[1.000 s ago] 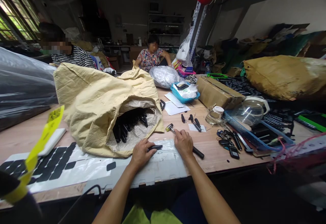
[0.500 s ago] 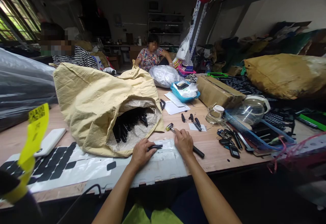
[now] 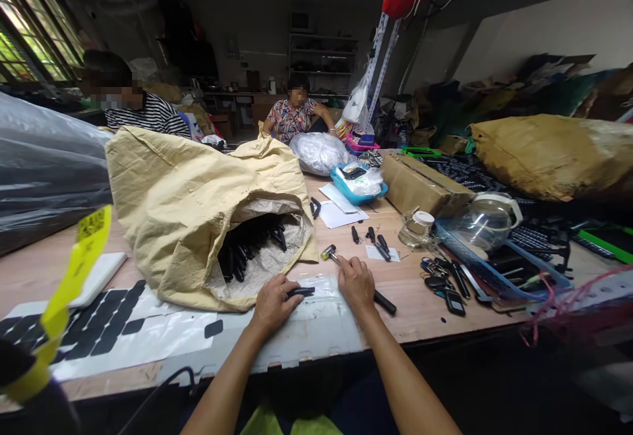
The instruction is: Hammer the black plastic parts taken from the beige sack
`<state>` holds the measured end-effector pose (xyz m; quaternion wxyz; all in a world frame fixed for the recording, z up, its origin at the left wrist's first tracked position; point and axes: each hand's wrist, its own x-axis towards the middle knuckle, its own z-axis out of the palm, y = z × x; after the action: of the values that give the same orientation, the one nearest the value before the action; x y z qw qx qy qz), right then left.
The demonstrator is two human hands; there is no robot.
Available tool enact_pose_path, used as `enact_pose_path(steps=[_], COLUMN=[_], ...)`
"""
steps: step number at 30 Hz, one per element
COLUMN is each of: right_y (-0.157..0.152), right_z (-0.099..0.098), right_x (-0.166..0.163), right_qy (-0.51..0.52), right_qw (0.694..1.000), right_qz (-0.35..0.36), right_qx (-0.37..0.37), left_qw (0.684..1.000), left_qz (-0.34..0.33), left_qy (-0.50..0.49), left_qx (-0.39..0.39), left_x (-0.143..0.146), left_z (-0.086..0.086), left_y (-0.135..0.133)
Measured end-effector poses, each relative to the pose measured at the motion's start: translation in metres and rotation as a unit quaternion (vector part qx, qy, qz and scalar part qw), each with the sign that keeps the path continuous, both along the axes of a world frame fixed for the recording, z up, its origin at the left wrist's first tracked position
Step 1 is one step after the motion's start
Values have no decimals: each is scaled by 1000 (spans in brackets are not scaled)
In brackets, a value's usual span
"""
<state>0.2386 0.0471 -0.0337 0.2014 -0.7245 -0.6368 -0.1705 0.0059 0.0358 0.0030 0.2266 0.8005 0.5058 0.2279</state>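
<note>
The left hand (image 3: 273,303), back upward, forearm slanting toward 1 o'clock, rests over the grey sheet (image 3: 324,336) and pinches a slim black part (image 3: 303,291) that projects toward 3 o'clock. The right hand (image 3: 356,282), forearm slanting toward 11 o'clock, wraps the hammer (image 3: 384,302), head toward 10 o'clock, black handle end toward 4 o'clock.

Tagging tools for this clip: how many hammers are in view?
1: the hammer, gripped in the right hand, its head pointing away from the person. Others may be hidden.
</note>
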Motion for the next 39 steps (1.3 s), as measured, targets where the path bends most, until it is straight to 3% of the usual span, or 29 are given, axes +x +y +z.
enact_pose_path(steps=[39], right_y=[-1], right_z=[-4], right_x=[3], right_qy=[5], right_qw=[1000], right_qz=[9], right_qx=[11], left_qw=[1000], left_qz=[4], left_qy=[-17], left_qx=[-4], left_x=[1], left_z=[-3], left_y=[-1])
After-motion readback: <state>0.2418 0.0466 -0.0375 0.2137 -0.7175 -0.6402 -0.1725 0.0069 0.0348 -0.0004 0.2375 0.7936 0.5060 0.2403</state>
